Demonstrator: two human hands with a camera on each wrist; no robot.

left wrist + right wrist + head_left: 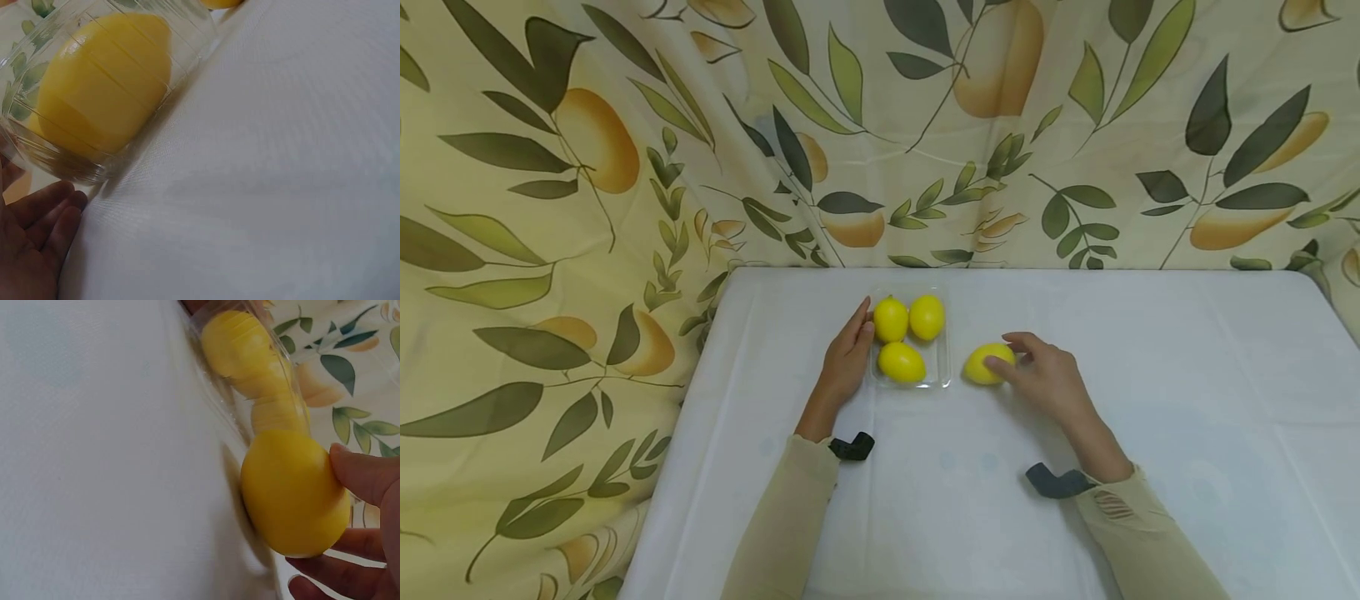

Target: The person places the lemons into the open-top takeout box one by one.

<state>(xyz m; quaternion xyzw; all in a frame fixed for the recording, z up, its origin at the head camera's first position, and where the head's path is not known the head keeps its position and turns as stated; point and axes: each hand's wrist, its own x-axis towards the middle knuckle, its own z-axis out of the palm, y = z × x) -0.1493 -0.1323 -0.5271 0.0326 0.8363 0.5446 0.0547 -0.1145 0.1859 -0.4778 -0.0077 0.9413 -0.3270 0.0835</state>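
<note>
A clear plastic tray (937,367) on the table holds three yellow lemons, among them a front one (902,362) that shows large through the wall in the left wrist view. My left hand (847,354) rests along the tray's left side, fingers extended, fingertips right at its base. To the right of the tray, my right hand (1048,375) pinches another lemon (294,494) between thumb and fingers. In the right wrist view that lemon sits close over the white cloth, its thumb (365,475) on one side and fingers below.
A white cloth (940,517) covers the table. Behind it and along the left hangs a curtain (850,100) printed with leaves and fruit. Each wrist carries a dark strap mount, the left (853,447) and the right (1058,482).
</note>
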